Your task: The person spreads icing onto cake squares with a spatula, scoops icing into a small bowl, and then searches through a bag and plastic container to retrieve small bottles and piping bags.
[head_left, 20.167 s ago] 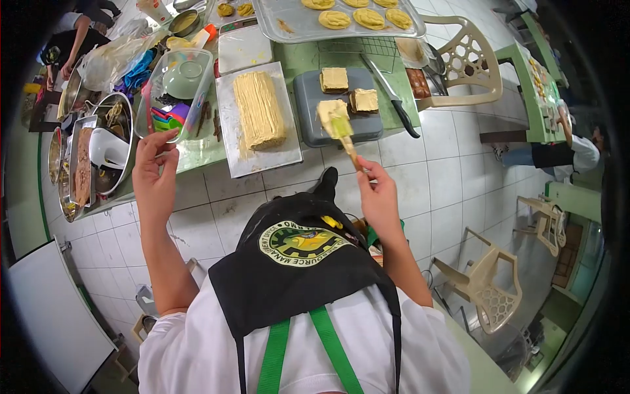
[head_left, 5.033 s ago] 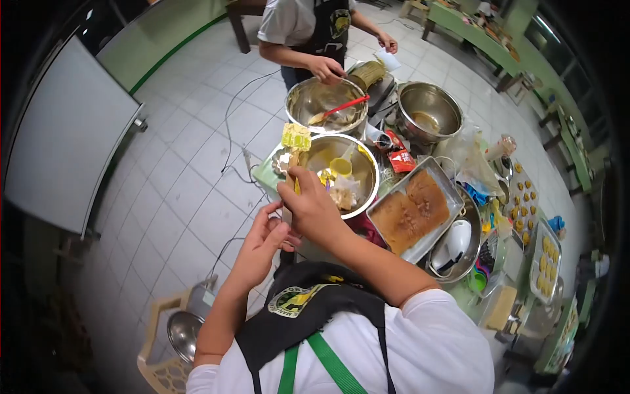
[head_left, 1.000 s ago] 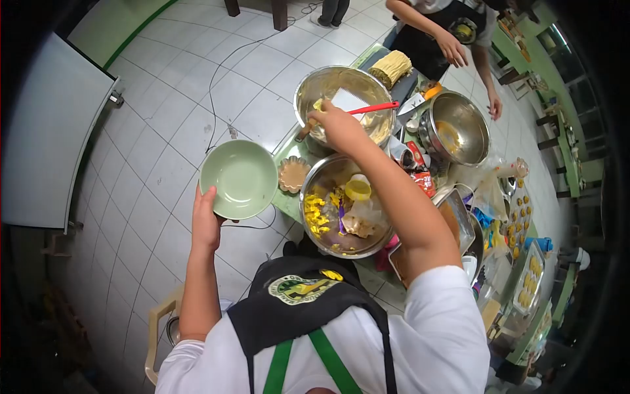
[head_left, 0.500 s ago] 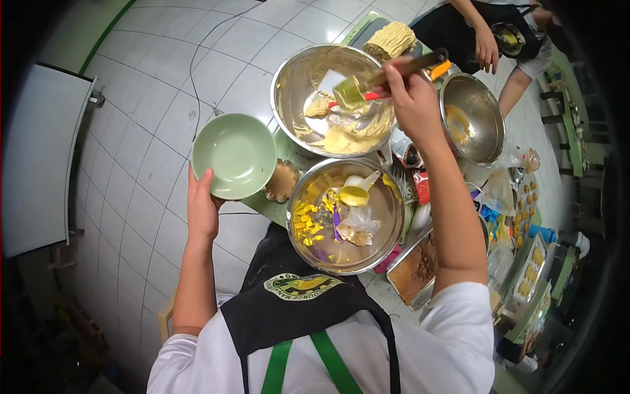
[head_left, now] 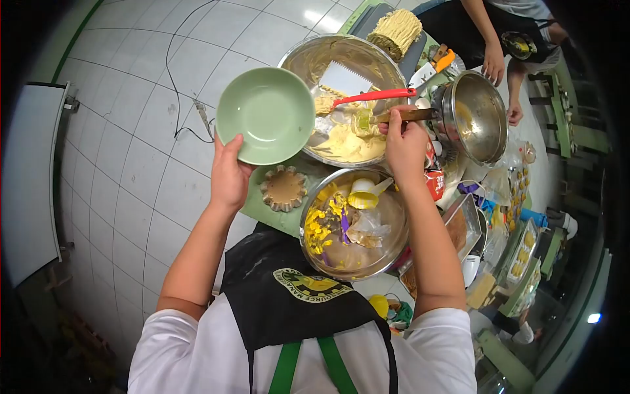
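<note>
My left hand (head_left: 230, 176) grips the rim of a light green bowl (head_left: 266, 115), thumb inside, and holds it up beside a large steel bowl (head_left: 386, 71). Nothing is visible inside the green bowl. My right hand (head_left: 407, 148) is closed around the brown handle of a spatula (head_left: 420, 114). Its yellowish-green blade is down in the steel bowl, at the pale yellow cream (head_left: 354, 146). A red-handled spatula (head_left: 377, 96) and a white toothed scraper (head_left: 346, 77) also lie in that bowl.
Nearer me, a second steel bowl (head_left: 388, 241) holds a measuring cup (head_left: 363, 195), yellow scraps and plastic. A fluted mould (head_left: 283, 188) stands left of it. A cream-covered log cake (head_left: 395, 33) sits at the back, steel bowls (head_left: 482, 111) at right. Another person's hand (head_left: 493, 62) is behind them.
The green bowl has moved right and up, now overlapping the steel bowl's edge. My right hand has lowered the spatula towards the cream. The view has shifted slightly.
</note>
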Available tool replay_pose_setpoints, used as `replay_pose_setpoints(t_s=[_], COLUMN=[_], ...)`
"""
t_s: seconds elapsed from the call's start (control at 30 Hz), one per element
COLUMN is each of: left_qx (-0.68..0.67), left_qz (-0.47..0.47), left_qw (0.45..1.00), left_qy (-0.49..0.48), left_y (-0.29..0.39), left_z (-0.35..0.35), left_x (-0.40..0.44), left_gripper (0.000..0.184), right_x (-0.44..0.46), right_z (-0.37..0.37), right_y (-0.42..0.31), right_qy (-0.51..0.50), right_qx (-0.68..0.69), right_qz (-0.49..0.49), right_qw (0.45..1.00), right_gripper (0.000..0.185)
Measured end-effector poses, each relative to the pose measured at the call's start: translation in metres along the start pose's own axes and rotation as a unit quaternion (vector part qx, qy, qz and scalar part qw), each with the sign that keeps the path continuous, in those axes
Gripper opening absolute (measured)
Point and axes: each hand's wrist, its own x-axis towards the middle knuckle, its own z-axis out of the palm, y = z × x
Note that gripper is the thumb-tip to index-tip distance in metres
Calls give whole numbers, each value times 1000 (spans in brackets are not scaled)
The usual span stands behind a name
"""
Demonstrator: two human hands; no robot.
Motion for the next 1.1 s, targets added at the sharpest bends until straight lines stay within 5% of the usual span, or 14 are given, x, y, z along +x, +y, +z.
replay_pose_setpoints(t_s=[0.53, 0.73, 0.93, 1.1], left_qx=[-45, -35, 0, 152], left_qz=[25, 26, 109, 67], left_qw=[999, 999, 993, 985], left_qy=[13, 23, 49, 51], left_y=[-28, -24, 15, 34], left_z=[15, 18, 9, 19], left_x=[19, 16, 7, -10], left_gripper=[54, 55, 52, 52], right_x=[13, 17, -3, -41], right_z=[9, 10, -38, -45], right_y=[10, 5, -24, -87], right_qy=[-76, -58, -12, 10], right_qx=[85, 258, 350, 374], right_qz=[198, 323, 269, 34], right_qw=[973, 909, 897, 927], right_gripper=[21, 26, 24, 22])
